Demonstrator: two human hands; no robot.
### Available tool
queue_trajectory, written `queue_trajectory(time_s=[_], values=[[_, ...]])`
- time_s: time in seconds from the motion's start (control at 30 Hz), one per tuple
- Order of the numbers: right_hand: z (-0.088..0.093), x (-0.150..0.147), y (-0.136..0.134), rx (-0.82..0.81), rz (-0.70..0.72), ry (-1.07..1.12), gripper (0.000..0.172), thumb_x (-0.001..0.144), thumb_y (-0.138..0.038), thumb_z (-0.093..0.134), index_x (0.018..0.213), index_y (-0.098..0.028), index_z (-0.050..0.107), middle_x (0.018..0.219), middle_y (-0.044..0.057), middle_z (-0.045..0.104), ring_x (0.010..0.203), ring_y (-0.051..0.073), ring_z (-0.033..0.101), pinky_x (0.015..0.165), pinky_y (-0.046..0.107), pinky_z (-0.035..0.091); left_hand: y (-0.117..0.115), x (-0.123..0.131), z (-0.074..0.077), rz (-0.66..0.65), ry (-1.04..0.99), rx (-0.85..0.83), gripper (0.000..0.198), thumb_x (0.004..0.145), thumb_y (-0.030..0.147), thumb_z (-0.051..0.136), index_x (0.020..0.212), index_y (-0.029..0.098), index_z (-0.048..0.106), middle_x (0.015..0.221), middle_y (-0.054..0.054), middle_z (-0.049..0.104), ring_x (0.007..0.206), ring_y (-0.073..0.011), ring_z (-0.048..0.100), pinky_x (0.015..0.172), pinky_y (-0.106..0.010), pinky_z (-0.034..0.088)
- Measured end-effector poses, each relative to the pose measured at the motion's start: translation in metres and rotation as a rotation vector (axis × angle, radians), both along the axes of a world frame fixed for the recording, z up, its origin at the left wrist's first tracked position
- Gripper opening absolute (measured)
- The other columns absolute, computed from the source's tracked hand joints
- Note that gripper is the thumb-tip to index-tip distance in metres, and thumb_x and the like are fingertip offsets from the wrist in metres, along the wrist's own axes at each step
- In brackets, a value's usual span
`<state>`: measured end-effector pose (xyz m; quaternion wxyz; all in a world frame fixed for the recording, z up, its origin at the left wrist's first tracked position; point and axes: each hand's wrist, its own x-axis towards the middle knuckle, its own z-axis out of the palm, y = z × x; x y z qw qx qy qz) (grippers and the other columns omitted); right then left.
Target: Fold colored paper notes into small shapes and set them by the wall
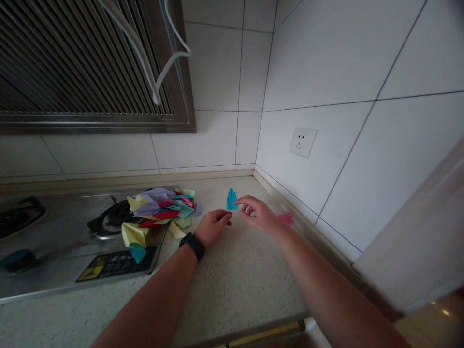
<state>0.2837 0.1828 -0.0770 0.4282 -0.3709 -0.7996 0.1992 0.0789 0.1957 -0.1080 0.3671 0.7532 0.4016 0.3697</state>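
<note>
Although the blue folded paper (231, 200) shows right at the bent fingers of the right hand (256, 213), just beyond the curled left hand (213, 226), over the far part of the worktop (239, 280), I cannot tell whether either grip pinches it. Thin-looking, it should be light, flexible and easily creased, best taken gently along a folded edge.

A black watch (195, 245), with a wide, smooth, dark band, circles the wrist of the left forearm (159, 292). Its finer details are too shaded to make out. Both the left and the right forearm (322, 275) are bare.
</note>
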Motion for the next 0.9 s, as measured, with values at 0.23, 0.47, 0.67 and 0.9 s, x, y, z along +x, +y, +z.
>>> queue_trajectory(time_s=[0.23,0.47,0.67,0.9], values=[[0.042,0.022,0.022,0.179,-0.121,-0.299,0.029,0.083,-0.022,0.056,0.111,-0.022,0.064,0.108,0.006,0.061,0.089,0.015,0.054,0.074,0.027,0.045,-0.006,0.010,-0.003,-0.031,0.196,0.093,0.033,0.089,0.035,0.046,0.107,0.019,0.068,0.084,-0.004,0.068,0.075,-0.0167,0.060,0.067,-0.027,0.040],[0.043,0.076,0.130,-0.216,-0.380,-0.482,0.041,0.077,-0.013,0.054,0.117,-0.017,0.064,0.115,0.007,0.062,0.088,0.015,0.057,0.081,0.026,0.044,-0.010,0.011,-0.002,-0.034,0.344,0.184,0.029,0.087,0.032,0.047,0.101,0.023,0.072,0.092,-0.006,0.069,0.082,-0.0194,0.060,0.068,-0.029,0.038],[0.024,0.097,0.178,-0.484,-0.408,-0.553,0.037,0.081,-0.021,0.052,0.115,-0.017,0.065,0.096,0.009,0.066,0.071,0.014,0.058,0.062,0.023,0.046,-0.012,0.011,-0.002,-0.046,0.422,0.186,0.028,0.089,0.035,0.045,0.100,0.029,0.071,0.094,-0.002,0.068,0.086,-0.0200,0.060,0.073,-0.031,0.039],[0.012,0.101,0.190,-0.551,-0.482,-0.689,0.036,0.078,-0.024,0.056,0.111,-0.014,0.067,0.088,0.011,0.066,0.071,0.016,0.060,0.063,0.026,0.047,-0.012,0.012,0.001,-0.059,0.425,0.167,0.029,0.090,0.035,0.045,0.100,0.029,0.071,0.096,-0.002,0.069,0.088,-0.0196,0.060,0.074,-0.031,0.038]])
